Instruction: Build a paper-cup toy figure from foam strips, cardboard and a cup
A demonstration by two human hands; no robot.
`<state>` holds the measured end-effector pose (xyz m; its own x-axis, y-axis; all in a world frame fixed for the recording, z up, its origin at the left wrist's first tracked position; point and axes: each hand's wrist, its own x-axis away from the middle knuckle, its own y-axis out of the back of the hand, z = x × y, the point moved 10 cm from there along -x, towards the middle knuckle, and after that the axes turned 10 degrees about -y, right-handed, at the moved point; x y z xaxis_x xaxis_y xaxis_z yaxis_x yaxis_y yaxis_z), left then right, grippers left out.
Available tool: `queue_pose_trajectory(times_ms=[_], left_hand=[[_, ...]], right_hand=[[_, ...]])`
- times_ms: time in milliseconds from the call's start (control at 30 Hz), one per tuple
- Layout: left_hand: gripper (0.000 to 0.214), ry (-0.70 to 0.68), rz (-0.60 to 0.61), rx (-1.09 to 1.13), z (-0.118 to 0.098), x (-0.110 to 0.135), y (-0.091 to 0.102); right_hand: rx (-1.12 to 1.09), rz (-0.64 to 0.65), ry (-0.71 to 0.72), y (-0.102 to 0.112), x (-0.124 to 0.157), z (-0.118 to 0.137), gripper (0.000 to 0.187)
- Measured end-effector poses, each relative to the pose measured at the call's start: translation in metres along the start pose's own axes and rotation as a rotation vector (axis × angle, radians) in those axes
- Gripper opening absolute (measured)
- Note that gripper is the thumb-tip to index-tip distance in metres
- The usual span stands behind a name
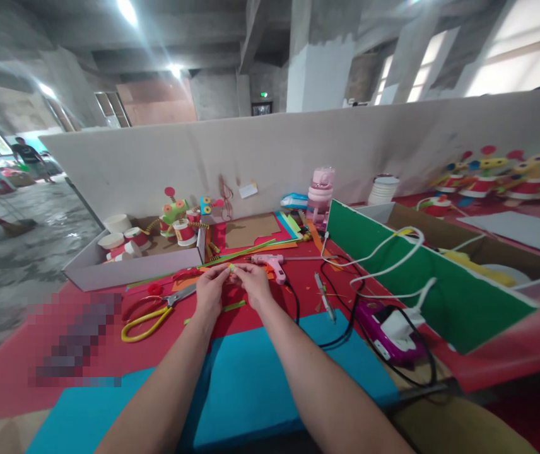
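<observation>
Both of my hands meet above the red-covered table, fingertips almost touching. My left hand (211, 289) and my right hand (253, 285) pinch a small yellow-green paper piece (231, 268) between them; its exact shape is mostly hidden by the fingers. Just beyond the right hand lies a pink glue gun (275, 265) with a black cord. Scissors (156, 320) with yellow handles rest left of my left hand. Beneath the hands, a short green paper strip (233, 306) lies on the red surface, with orange paper scraps partly covered by the fingers.
A blue board (246, 369) lies under my forearms. At left, a white box (132, 270) holds paper cups and robot figures. A green-sided box (421, 277) stands right, near a purple power strip (390, 337), cables and a cutter knife (325, 296). A pink bottle (321, 197) stands behind.
</observation>
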<state>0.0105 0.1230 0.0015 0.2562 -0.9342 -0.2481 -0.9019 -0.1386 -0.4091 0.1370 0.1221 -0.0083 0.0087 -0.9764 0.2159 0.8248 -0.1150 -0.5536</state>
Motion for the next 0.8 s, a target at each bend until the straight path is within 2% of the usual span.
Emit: queue_pose_trajectory(times_ms=[133,233,467,700,800], left_hand=[[0.036,-0.066,0.017,-0.098,-0.011,0.001,-0.001],[0.03,-0.156,0.051,-0.252,-0.025,0.001,-0.003],[0.013,-0.378,0.19,-0.592,-0.052,0.002,-0.015],[0.015,-0.605,0.333,-0.745,-0.069,0.011,-0.032],[0.017,-0.657,0.385,-0.803,-0.07,0.014,-0.037]], right_hand=[[-0.013,-0.006,-0.026,0.002,0.001,0.0,0.021],[-0.006,0.004,-0.027,0.002,0.001,0.001,0.021],[0.01,0.015,-0.043,0.006,-0.002,0.001,0.014],[0.008,0.057,-0.05,0.006,-0.002,0.002,0.013],[0.002,0.063,-0.062,0.006,-0.001,0.002,0.013]])
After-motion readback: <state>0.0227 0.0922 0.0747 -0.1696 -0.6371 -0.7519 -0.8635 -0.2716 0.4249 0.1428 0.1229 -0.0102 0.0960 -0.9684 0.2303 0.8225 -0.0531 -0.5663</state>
